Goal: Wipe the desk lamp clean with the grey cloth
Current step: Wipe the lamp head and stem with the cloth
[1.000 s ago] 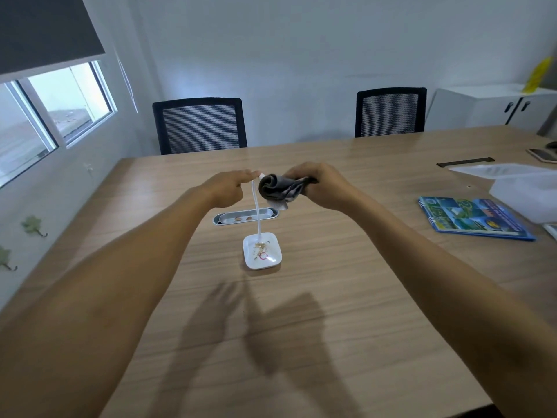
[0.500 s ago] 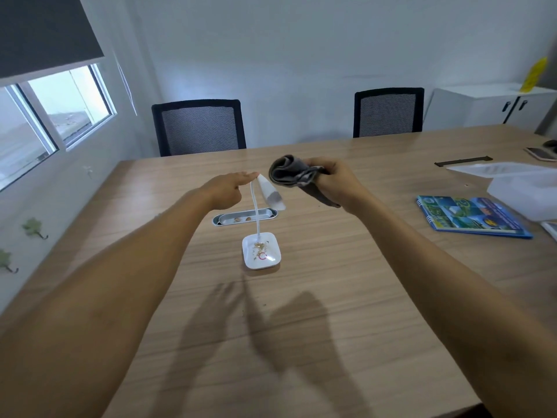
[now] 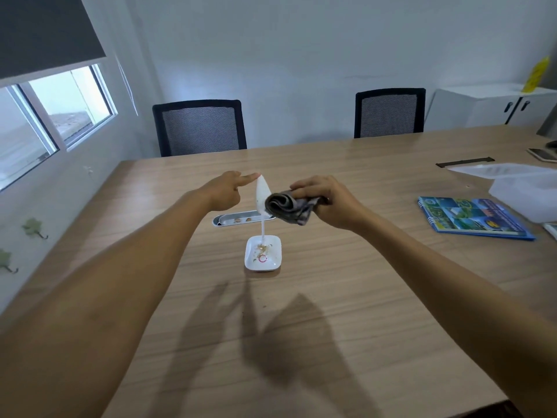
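A small white desk lamp (image 3: 262,251) stands mid-table, with brownish crumbs on its square base and a thin neck rising to a white head (image 3: 261,191). My left hand (image 3: 226,190) pinches the top end of the lamp head between fingertip and thumb. My right hand (image 3: 325,200) grips a bunched grey cloth (image 3: 286,208), and the cloth presses against the right side of the lamp head.
A silver cable tray (image 3: 241,219) is set into the wooden table (image 3: 346,297) just behind the lamp. A blue booklet (image 3: 473,218), white plastic sheets (image 3: 518,188) and a phone (image 3: 544,154) lie at the right. Two black chairs (image 3: 200,128) stand on the far side.
My right hand dropped from above the lamp head and brought the cloth back against its right side. My left hand kept its hold on the lamp head's top.
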Demonstrator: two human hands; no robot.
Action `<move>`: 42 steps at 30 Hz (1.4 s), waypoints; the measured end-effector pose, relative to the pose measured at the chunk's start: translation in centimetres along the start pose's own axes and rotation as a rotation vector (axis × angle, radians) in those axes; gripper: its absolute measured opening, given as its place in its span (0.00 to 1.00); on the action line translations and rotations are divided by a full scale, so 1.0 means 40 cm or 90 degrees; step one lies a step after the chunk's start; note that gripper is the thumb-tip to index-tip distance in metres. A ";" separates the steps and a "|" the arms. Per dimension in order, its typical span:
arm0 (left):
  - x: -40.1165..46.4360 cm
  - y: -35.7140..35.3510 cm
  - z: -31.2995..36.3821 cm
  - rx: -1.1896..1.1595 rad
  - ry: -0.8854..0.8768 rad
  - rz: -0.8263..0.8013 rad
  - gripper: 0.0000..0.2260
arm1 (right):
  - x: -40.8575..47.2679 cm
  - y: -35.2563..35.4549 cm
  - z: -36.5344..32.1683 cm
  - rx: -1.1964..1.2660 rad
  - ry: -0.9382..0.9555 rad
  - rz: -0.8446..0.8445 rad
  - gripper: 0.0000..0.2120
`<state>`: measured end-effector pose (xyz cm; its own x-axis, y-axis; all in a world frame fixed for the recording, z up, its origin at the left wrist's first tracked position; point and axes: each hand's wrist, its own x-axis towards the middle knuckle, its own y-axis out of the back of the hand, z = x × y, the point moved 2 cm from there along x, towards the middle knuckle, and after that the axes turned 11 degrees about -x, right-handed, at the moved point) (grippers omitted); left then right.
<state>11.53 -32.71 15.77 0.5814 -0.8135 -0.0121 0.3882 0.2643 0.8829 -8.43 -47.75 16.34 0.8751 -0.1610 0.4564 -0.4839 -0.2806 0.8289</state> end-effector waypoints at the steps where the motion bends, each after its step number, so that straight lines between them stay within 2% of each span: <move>1: 0.001 0.000 -0.002 0.001 0.004 0.000 0.33 | -0.010 0.001 0.011 0.004 -0.003 -0.001 0.28; 3: 0.003 -0.001 -0.007 0.004 0.008 -0.001 0.32 | -0.022 0.002 0.026 0.038 -0.040 0.009 0.27; 7: 0.009 -0.006 -0.006 -0.003 0.003 -0.001 0.30 | 0.008 0.009 0.001 0.245 -0.121 0.076 0.20; 10: 0.010 -0.004 0.000 -0.007 -0.002 0.006 0.28 | 0.059 0.010 -0.060 0.120 -0.118 0.096 0.24; 14: 0.011 0.008 0.006 -0.032 0.008 0.020 0.13 | 0.084 -0.007 -0.130 -0.048 -0.078 0.054 0.29; 17: 0.011 0.005 -0.004 -0.009 -0.017 -0.013 0.23 | 0.063 -0.024 -0.122 -0.094 -0.027 -0.011 0.30; 20: 0.008 0.000 -0.009 -0.015 -0.022 -0.012 0.30 | 0.025 -0.013 -0.095 -0.084 0.009 -0.014 0.29; 25: 0.009 -0.011 0.003 -0.027 -0.037 -0.004 0.31 | -0.004 0.031 -0.029 -0.027 0.006 0.042 0.25; 30: 0.007 -0.014 0.009 -0.035 -0.039 0.008 0.31 | 0.061 0.023 -0.008 0.138 -0.158 0.114 0.26; 34: 0.010 -0.008 0.011 -0.026 -0.044 -0.001 0.31 | 0.114 -0.016 -0.051 0.057 -0.243 0.078 0.27; 38: 0.011 -0.007 0.005 -0.031 -0.034 0.009 0.27 | 0.110 -0.039 -0.059 0.037 -0.215 0.029 0.29; 42: 0.007 -0.010 0.007 -0.031 -0.036 -0.003 0.31 | 0.056 -0.015 -0.021 0.113 -0.148 0.049 0.27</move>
<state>11.35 -33.18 15.55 0.5386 -0.8425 0.0121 0.4255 0.2844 0.8591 -6.19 -47.15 17.15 0.8213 -0.3940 0.4125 -0.5597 -0.4171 0.7160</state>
